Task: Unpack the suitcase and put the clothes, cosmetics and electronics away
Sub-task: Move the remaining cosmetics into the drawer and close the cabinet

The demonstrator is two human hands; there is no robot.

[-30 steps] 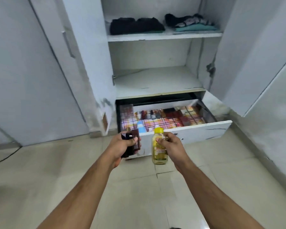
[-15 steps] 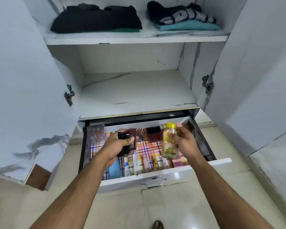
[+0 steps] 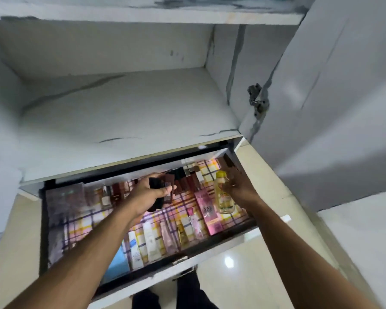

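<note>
In the open drawer (image 3: pixel 221 246), the left hand (image 3: pixel 146 195) grips small dark cosmetics (image 3: pixel 159 189) (kind unclear) above the liner. Farther right, the right hand (image 3: pixel 239 188) holds the yellow bottle (image 3: pixel 223 194) low beside the pink box (image 3: pixel 206 210), probably to lay it there.

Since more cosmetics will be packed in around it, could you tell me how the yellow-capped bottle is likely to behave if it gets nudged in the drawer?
The yellow-capped bottle looks tall, narrow and round, so it would probably tip if stood upright, and may roll if laid down. Its clear, smooth wall suggests a slippery surface. The right hand is at its side; whether it grips is unclear.
</note>
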